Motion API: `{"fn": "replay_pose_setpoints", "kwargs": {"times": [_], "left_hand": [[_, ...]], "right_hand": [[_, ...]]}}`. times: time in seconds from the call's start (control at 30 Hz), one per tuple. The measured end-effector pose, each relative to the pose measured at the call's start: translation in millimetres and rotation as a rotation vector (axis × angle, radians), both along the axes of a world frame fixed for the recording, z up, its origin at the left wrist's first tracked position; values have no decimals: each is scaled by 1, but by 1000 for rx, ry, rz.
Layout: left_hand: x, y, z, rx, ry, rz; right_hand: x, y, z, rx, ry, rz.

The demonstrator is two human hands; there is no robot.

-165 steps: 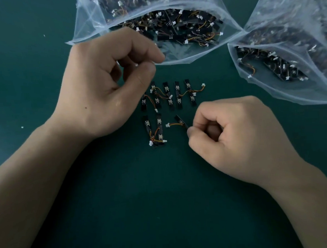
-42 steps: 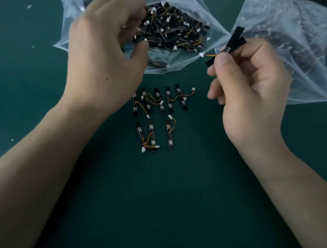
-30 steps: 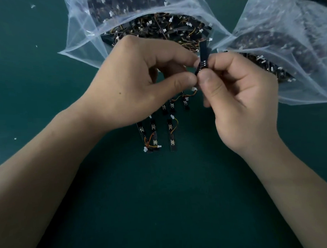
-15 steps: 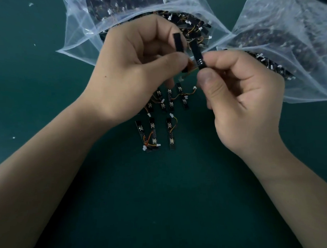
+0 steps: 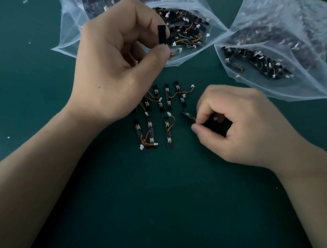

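Observation:
My left hand point(image 5: 118, 64) is raised in front of the left bag and pinches a small black strip board point(image 5: 161, 34) upright between thumb and forefinger; its orange wire and white plug point(image 5: 176, 51) hang beside the thumb. My right hand point(image 5: 238, 126) is low on the mat and pinches another black strip board point(image 5: 188, 116) at its near end, the board's tip touching down just right of the laid-out pieces. Several such boards point(image 5: 166, 97) with orange wires and white plugs lie in two rows on the green mat point(image 5: 161, 198) between my hands.
Two open clear plastic bags full of the same wired boards lie at the back, one behind my left hand point(image 5: 189, 30) and one at the right point(image 5: 278, 51). A few white specks point(image 5: 8, 137) dot the mat at the left.
The two boards, held together between both hands, have been separated. My right hand has dropped to the mat with one board; my left hand stays raised with the other.

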State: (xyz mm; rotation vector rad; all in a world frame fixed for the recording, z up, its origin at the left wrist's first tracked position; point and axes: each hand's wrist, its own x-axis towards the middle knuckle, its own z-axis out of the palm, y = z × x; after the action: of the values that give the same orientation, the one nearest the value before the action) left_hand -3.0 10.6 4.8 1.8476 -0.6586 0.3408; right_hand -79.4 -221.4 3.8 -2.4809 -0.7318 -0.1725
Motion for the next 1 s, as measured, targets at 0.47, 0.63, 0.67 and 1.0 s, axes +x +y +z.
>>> {"fn": "replay_pose_setpoints", "kwargs": {"times": [0.47,0.63,0.67,1.0], "left_hand": [[0,4,-1,41,-23,34],[-2,2,-1,54,-27,26],[-2,2,-1,55,-25,23],[-2,2,-1,61,-17,21]], "right_hand": [[1,-8,5,14,168,14],[-1,-1,3,11,161,13],[-1,0,2,11,162,12],[1,0,0,14,131,-9]]}}
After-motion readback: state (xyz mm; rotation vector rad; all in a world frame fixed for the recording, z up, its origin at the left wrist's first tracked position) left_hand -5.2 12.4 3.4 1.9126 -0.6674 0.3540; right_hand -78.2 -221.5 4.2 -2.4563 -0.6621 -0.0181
